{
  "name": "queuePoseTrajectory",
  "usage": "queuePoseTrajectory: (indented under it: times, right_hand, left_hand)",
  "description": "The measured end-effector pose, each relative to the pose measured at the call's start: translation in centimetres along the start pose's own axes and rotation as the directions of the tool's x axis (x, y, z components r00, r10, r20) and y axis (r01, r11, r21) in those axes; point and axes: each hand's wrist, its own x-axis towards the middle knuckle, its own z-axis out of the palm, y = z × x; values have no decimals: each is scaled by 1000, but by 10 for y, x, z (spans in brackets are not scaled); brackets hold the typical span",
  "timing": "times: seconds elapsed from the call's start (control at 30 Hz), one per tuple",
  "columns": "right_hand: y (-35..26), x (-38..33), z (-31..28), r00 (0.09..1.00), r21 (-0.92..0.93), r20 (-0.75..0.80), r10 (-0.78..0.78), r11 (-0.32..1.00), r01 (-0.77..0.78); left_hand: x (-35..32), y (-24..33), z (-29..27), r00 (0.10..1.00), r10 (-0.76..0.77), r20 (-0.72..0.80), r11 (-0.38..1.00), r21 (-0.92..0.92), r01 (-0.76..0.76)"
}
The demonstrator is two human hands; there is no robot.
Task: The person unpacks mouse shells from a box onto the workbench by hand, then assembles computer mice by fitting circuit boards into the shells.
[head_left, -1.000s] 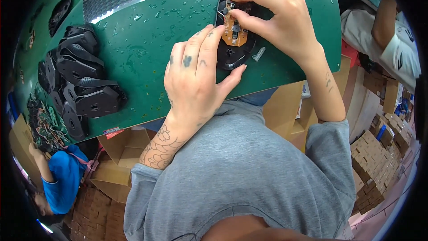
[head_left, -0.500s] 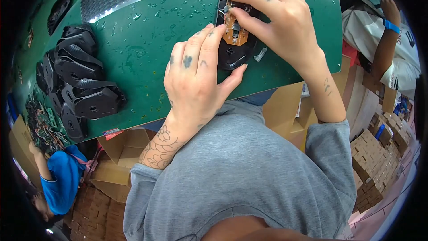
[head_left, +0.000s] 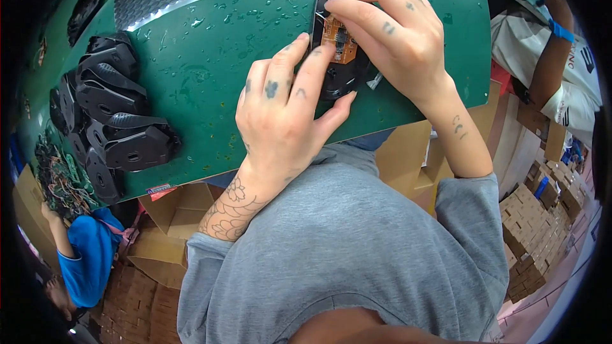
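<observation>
I am seeing one orange circuit board (head_left: 347,57) lying inside one black base (head_left: 332,84). The left hand (head_left: 280,111), half-open, is gripping the base. The right hand (head_left: 405,38) is covering the board's upper end; I cannot tell its grip. Several black shells (head_left: 111,105) are overlapping left of the base.

Fingers (head_left: 315,65) on orange circuit board (head_left: 346,55), black base (head_left: 340,81), green table (head_left: 210,76)

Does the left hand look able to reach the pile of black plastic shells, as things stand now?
Probably yes: no object seems to stand on the green tabletop between the left hand and the pile of black plastic shells. However, it would first have to leave the black housing.
</observation>
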Motion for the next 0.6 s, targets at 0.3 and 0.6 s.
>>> queuePoseTrajectory:
  times: [0.3, 0.6]
  right_hand:
    - [7, -4, -1, 999, 74, -36, -26, 997, 28]
    - [-20, 28, -21, 980, 110, 145, 134, 982, -151]
  left_hand:
    - [-3, 1, 2, 1000, 13, 4, 1000, 2, -13]
    - [-4, -1, 1, 999, 43, 7, 999, 24, -43]
